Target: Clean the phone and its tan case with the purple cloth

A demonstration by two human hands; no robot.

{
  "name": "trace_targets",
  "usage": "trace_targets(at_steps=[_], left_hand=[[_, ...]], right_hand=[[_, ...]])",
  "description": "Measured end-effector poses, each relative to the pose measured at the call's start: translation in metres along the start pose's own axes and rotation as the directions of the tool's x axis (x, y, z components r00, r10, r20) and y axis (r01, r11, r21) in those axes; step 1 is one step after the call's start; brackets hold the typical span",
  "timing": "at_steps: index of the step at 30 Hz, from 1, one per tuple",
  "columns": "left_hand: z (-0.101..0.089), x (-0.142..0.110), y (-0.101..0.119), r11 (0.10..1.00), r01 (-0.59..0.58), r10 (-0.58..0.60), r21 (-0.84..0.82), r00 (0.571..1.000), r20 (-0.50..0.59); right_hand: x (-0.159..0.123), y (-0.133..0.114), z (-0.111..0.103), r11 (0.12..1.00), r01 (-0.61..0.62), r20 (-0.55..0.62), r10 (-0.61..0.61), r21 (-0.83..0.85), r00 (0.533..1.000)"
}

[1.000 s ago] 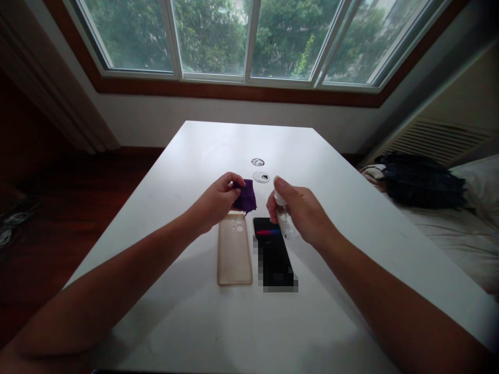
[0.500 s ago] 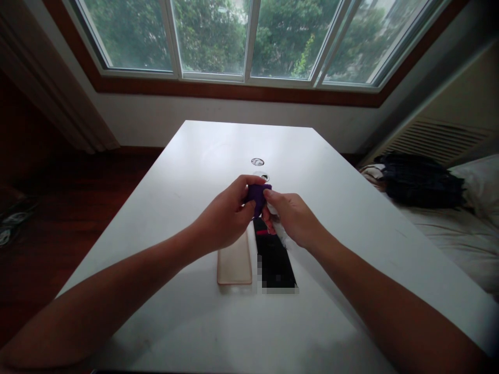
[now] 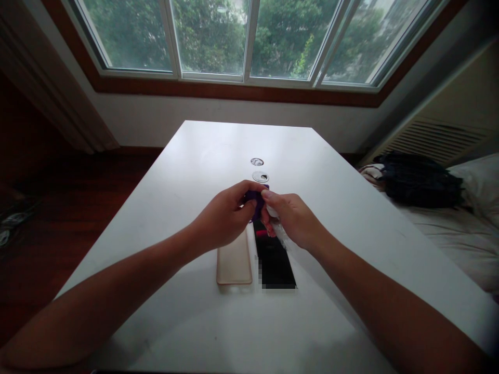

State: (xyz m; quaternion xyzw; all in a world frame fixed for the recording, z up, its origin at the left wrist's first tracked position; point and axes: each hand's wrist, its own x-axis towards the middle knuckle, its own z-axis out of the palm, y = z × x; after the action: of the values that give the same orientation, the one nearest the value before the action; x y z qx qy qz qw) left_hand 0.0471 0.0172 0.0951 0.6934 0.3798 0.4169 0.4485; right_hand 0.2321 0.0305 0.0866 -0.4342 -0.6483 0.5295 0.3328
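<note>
Now both hands [image 3: 230,221] together on purple cloth [image 3: 255,199], formerly apart.

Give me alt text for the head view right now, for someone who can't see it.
Two bare hands meet over a white table: the left hand pinches a small purple cloth against a small white bottle in the right hand. Under them lie a clear tan phone case and, beside it, a black phone. A window with trees fills the background.

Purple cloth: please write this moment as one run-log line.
left hand: holds purple cloth | right hand: small white bottle, touching cloth | below: phone, case
</note>
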Motion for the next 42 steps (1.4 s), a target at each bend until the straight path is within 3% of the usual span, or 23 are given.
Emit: trace_targets(at_steps=[20, 42], left_hand=[[0.0018, -0.0015, 0.0036, 0.997, 0.025, -0.023, 0.068, 1.0, -0.018], [0.0024, -0.0016, 0.0068, 1.0, 0.013, -0.012, 0.022, 1.0, -0.008]], right_hand=[[0.001, -0.0007, 0.0015, 0.995, -0.017, -0.008, 0.016, -0.095, 1.0], [0.0, -0.0023, 0.0018, 0.995, -0.022, -0.015, 0.021, -0.096, 1.0]])
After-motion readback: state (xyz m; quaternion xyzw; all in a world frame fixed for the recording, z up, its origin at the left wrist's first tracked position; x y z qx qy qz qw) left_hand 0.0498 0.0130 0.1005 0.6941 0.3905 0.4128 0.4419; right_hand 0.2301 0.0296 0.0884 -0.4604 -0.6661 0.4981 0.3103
